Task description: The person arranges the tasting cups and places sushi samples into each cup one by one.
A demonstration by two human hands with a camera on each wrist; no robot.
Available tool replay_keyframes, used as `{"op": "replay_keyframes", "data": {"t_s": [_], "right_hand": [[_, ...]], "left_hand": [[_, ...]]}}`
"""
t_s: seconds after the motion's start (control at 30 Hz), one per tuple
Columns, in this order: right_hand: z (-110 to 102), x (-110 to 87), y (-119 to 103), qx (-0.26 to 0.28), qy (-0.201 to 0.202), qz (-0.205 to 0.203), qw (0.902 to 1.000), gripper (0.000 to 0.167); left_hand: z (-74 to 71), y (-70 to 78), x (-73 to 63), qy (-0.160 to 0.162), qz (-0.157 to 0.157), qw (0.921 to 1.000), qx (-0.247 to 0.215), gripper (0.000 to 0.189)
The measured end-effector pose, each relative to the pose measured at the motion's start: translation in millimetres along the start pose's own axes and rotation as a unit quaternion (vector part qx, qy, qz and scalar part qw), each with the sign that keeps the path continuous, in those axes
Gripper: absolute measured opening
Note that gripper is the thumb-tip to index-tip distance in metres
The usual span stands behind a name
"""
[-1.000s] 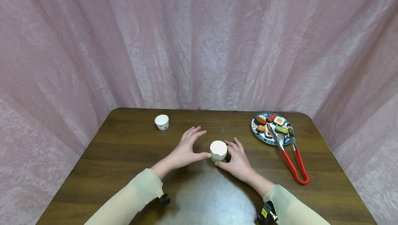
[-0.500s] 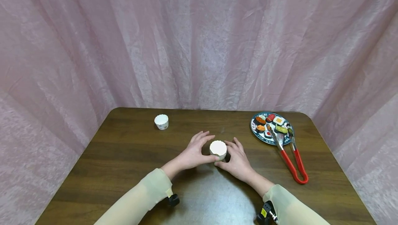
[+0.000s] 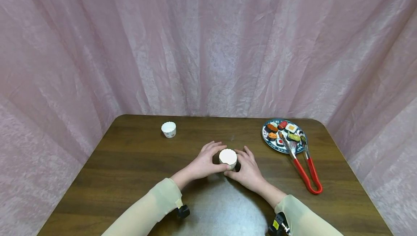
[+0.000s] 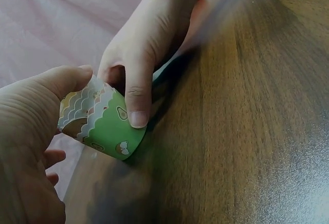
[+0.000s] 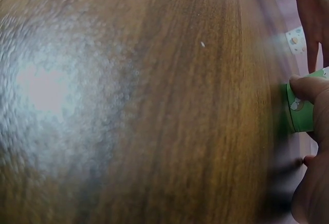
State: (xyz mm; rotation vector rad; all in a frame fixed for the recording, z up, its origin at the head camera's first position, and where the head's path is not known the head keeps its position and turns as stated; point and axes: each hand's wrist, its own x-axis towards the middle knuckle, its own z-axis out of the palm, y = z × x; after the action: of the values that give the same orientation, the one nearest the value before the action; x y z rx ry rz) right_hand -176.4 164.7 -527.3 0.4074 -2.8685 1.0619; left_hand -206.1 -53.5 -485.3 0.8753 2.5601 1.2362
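Several paper baking cups with scalloped rims are nested in a stack upright on the table, between both hands. The left wrist view shows the outermost one, a green cup with avocado prints, and greyer rims rising inside it. My right hand grips this green cup, its thumb on the side and the other fingers hidden behind. From the other side, my left hand holds the stack's upper part, thumb at the rim and fingers around the far side.
A single white patterned baking cup stands at the back left. At the back right lies a round blue-edged plate of sushi pieces. Tongs with red handles rest across it and onto the table. A pink curtain hangs behind.
My left hand has moved right, from beside the stack to holding it, with its thumb now across the front. My right hand and the stack have stayed almost still.
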Motion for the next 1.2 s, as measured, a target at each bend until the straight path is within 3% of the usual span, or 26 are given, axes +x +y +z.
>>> {"op": "replay_keyframes", "data": {"t_s": [1.2], "right_hand": [[-0.8,-0.3,-1.4,0.016,0.004,0.003,0.9999,0.072]], "left_hand": [[3.3,-3.0,0.0,0.011,0.002,0.9999,0.006,0.076]]}}
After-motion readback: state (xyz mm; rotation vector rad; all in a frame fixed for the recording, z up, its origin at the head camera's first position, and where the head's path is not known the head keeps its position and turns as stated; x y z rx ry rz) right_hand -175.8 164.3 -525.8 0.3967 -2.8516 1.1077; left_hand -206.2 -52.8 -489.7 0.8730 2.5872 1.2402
